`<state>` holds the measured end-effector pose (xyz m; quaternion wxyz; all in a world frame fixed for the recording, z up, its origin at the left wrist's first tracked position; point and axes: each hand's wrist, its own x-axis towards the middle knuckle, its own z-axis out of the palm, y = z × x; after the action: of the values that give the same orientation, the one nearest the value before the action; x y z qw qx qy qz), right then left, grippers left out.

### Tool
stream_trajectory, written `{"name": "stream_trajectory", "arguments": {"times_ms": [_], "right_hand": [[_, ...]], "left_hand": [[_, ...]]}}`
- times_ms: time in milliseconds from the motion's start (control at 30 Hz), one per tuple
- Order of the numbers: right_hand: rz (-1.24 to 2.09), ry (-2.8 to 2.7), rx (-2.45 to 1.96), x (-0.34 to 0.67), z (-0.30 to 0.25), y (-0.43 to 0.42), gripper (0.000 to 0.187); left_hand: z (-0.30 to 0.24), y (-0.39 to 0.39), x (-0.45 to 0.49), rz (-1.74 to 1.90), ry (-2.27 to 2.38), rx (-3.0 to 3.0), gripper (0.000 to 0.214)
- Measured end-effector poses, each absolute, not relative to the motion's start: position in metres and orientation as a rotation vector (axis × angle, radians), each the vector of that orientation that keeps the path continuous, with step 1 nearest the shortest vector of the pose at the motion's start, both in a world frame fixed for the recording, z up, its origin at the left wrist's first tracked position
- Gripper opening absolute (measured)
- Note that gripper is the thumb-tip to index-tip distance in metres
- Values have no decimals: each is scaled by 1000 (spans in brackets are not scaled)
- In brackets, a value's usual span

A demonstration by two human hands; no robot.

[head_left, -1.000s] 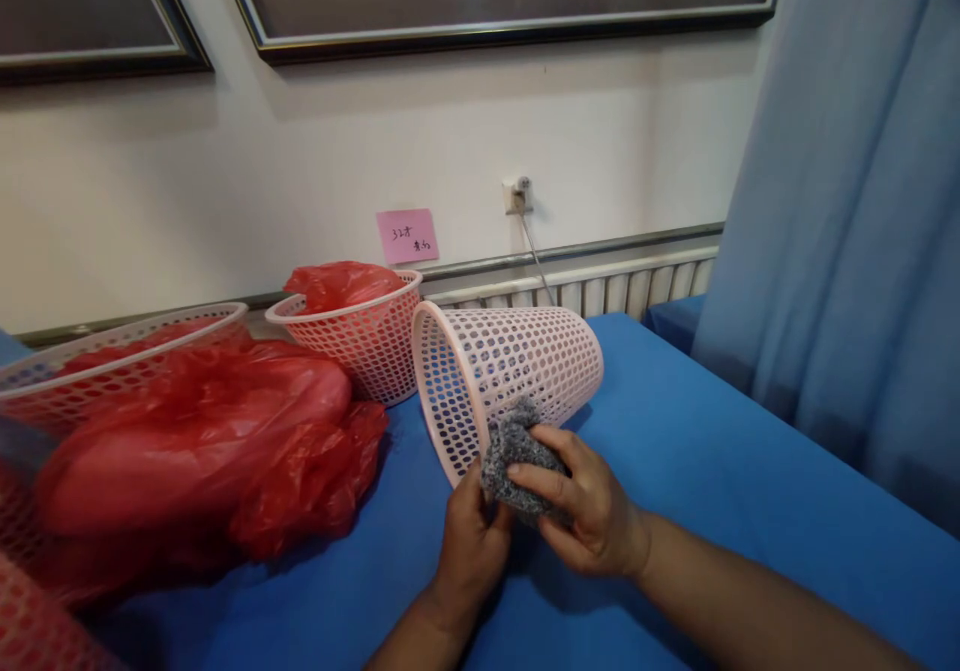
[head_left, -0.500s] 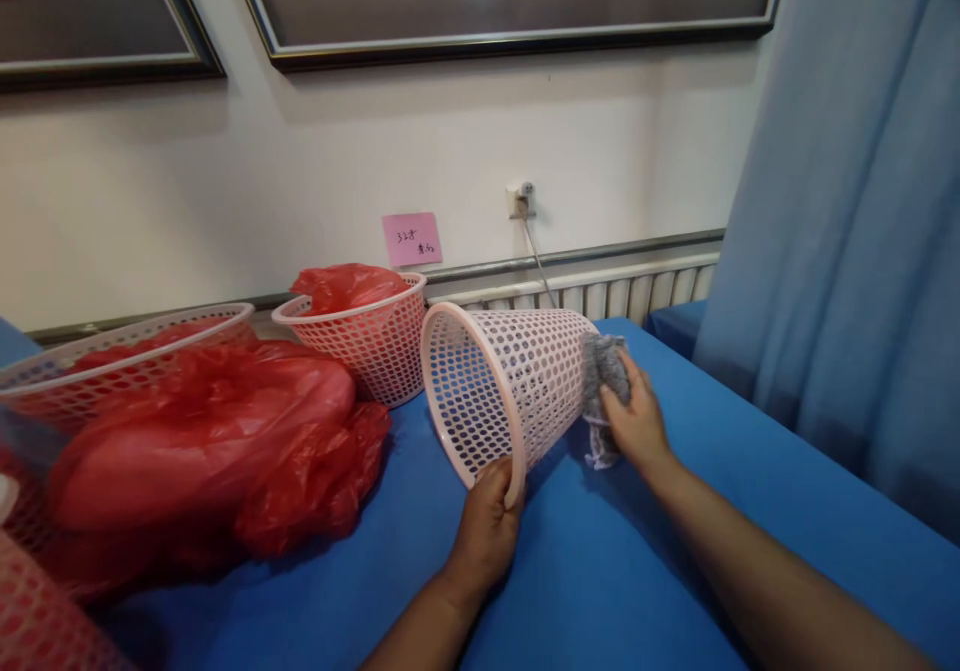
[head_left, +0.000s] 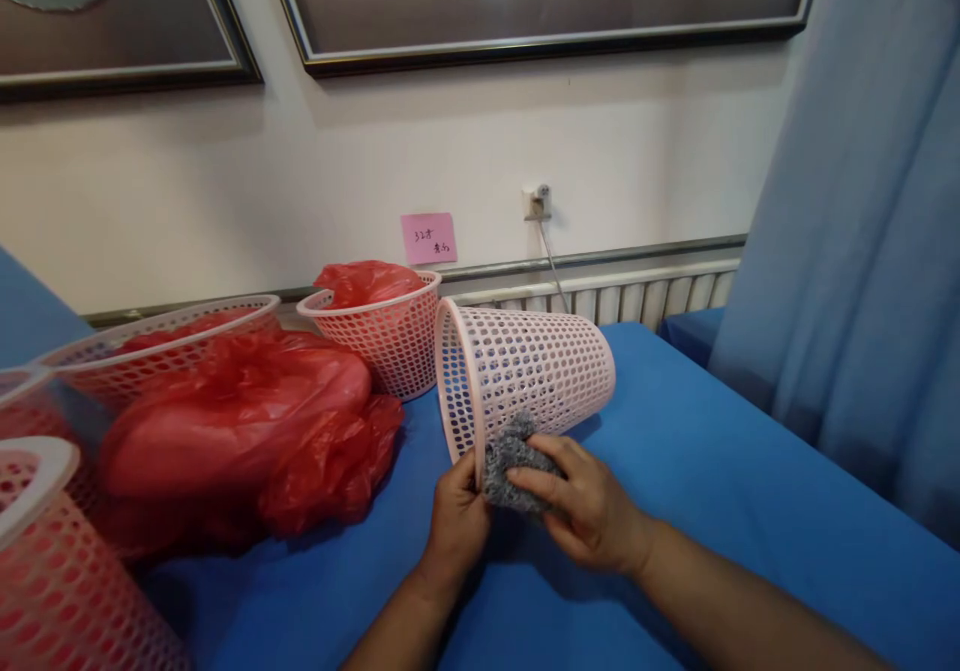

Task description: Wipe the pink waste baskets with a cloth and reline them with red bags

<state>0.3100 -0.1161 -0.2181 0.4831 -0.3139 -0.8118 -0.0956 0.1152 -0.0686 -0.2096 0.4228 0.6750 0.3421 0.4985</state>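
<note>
A pale pink perforated plastic basket (head_left: 547, 361) lies on its side on the blue-covered table (head_left: 720, 481), its mouth turned to the left. My left hand (head_left: 457, 521) is closed on the lower part of the basket's rim. Bunched in my right hand (head_left: 592, 501) is a grey cloth (head_left: 517, 466), pressed against the basket's outer side just beside the rim, close to my left hand. The cloth covers a bit of the basket's wall and rim.
On the left lies a heap of red plastic bags (head_left: 240, 431). Behind it stand a pink basket with a red bag inside (head_left: 382, 336) and a wider basket (head_left: 255, 311). Another basket (head_left: 67, 571) is at the near left. A blue curtain (head_left: 840, 251) hangs on the right.
My right hand has moved the grey cloth from the basket's base end leftward and nearer, to the wall by the rim. The basket has turned slightly; my left hand still holds its rim.
</note>
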Motion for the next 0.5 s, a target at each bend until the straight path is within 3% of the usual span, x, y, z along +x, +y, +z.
{"name": "stream_trajectory", "arguments": {"times_ms": [200, 300, 367, 500], "right_hand": [[-152, -1225, -1309, 379, -243, -68, 54], [76, -883, -1472, 409, -250, -48, 64], [99, -912, -1437, 404, -248, -50, 66], [-159, -1445, -1152, 348, -231, -92, 61]], "left_hand": [[-220, -61, 121, 1214, 876, 1670, 32], [-228, -63, 125, 1164, 830, 1798, 33], [-235, -62, 126, 1125, 807, 1912, 35], [-244, -58, 127, 1101, 765, 2097, 38]]}}
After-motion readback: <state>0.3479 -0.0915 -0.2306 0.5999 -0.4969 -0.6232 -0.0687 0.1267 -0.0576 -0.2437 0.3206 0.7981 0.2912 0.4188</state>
